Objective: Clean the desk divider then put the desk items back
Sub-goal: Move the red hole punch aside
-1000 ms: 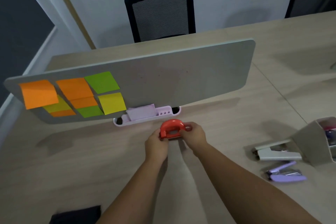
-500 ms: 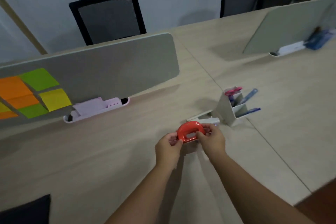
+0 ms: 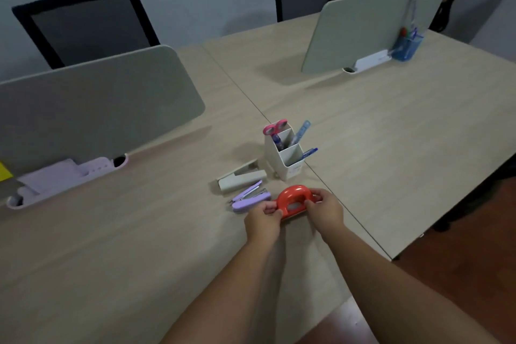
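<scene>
- Head view: the left hand (image 3: 264, 222) and right hand (image 3: 325, 211) both pinched the red hole punch (image 3: 294, 201), one at each end.
- It lay sideways, low over the bench (image 3: 125, 246).
- The purple stapler (image 3: 250, 198) sat just beside it at 9 o'clock; the desk divider (image 3: 92, 109) stood far off at 10 o'clock.

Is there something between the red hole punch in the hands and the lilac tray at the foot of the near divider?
Nothing visible blocks it. The left hand and right hand hold the red hole punch. The desk is bare from there to the lilac tray. The purple stapler lies beside the punch, slightly off that line.
</scene>
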The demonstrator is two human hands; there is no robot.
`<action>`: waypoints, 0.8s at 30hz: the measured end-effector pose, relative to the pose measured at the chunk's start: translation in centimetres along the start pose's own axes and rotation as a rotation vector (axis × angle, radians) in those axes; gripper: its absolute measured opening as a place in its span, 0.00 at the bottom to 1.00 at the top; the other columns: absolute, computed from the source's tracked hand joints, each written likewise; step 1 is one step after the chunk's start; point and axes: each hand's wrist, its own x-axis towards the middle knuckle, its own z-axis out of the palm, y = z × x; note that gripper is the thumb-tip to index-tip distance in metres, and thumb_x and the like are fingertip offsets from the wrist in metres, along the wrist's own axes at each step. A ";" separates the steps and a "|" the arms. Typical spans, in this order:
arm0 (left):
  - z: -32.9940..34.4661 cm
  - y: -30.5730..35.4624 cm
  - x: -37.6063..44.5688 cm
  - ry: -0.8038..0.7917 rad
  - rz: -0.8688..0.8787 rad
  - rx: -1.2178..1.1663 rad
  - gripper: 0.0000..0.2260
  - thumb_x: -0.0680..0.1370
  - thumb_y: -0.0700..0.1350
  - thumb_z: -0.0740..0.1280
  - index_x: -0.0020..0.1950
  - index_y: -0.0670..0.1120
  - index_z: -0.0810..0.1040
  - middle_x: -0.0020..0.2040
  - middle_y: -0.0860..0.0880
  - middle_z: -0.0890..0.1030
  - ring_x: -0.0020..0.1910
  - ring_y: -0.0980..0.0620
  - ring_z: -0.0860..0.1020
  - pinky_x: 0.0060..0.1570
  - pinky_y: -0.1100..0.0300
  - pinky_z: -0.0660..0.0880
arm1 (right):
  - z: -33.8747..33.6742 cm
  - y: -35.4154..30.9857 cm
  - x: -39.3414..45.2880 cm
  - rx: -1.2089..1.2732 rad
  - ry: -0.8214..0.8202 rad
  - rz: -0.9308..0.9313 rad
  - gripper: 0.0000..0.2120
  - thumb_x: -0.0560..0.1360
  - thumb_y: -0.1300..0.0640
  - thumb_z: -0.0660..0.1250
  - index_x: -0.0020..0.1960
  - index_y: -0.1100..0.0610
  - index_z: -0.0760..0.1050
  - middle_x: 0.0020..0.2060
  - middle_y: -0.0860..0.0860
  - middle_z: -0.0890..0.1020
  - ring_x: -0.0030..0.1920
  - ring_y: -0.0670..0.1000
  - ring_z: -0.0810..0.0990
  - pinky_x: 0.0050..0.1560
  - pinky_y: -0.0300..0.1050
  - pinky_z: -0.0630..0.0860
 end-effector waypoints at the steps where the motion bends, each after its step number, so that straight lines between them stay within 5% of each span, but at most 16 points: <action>1: 0.4 0.0 0.6 0.020 0.002 0.000 0.07 0.73 0.39 0.70 0.50 0.47 0.82 0.44 0.50 0.84 0.45 0.51 0.82 0.54 0.52 0.78 | -0.1 0.0 0.6 0.007 -0.018 -0.009 0.16 0.72 0.64 0.65 0.58 0.57 0.79 0.50 0.56 0.83 0.48 0.54 0.80 0.52 0.43 0.74; 4: 1.5 -0.2 1.6 0.063 0.024 -0.002 0.09 0.73 0.39 0.69 0.51 0.49 0.82 0.48 0.49 0.85 0.48 0.48 0.82 0.53 0.45 0.79 | -0.3 0.3 1.8 0.033 -0.074 0.001 0.19 0.73 0.66 0.63 0.63 0.57 0.76 0.55 0.56 0.82 0.55 0.54 0.80 0.55 0.39 0.71; 9: 1.6 -0.7 0.3 0.119 0.064 -0.016 0.16 0.75 0.37 0.64 0.62 0.46 0.80 0.57 0.50 0.83 0.56 0.51 0.80 0.60 0.52 0.76 | -0.6 0.7 1.5 -0.018 -0.035 -0.025 0.21 0.73 0.64 0.63 0.66 0.56 0.74 0.59 0.57 0.77 0.56 0.55 0.79 0.55 0.40 0.69; 14: -3.2 -1.8 -0.8 0.184 0.077 -0.085 0.15 0.75 0.37 0.65 0.60 0.46 0.80 0.55 0.49 0.84 0.53 0.52 0.82 0.61 0.54 0.76 | 0.9 -0.7 -2.0 -0.012 0.050 -0.153 0.10 0.72 0.64 0.65 0.52 0.56 0.77 0.53 0.56 0.75 0.43 0.52 0.75 0.47 0.42 0.69; 16: -6.3 -1.9 -0.5 0.210 0.075 -0.120 0.15 0.75 0.35 0.65 0.60 0.46 0.81 0.54 0.48 0.84 0.52 0.53 0.82 0.58 0.56 0.77 | 2.8 -2.1 -3.4 -0.012 -0.024 -0.207 0.07 0.71 0.64 0.66 0.47 0.56 0.79 0.49 0.55 0.78 0.44 0.53 0.78 0.45 0.40 0.67; 20: -13.5 -1.8 0.1 0.287 0.051 -0.165 0.14 0.75 0.34 0.65 0.60 0.42 0.79 0.55 0.46 0.83 0.48 0.54 0.80 0.38 0.79 0.72 | 8.0 -6.5 -6.5 -0.029 -0.252 -0.289 0.10 0.72 0.66 0.63 0.47 0.58 0.81 0.44 0.54 0.83 0.41 0.50 0.78 0.41 0.35 0.69; 24: -20.9 -2.5 1.2 0.338 -0.003 -0.227 0.13 0.75 0.33 0.65 0.59 0.42 0.79 0.51 0.47 0.81 0.38 0.58 0.78 0.30 0.75 0.72 | 14.1 -11.2 -9.9 -0.058 -0.507 -0.284 0.12 0.74 0.66 0.60 0.53 0.60 0.79 0.41 0.55 0.77 0.31 0.40 0.72 0.24 0.22 0.65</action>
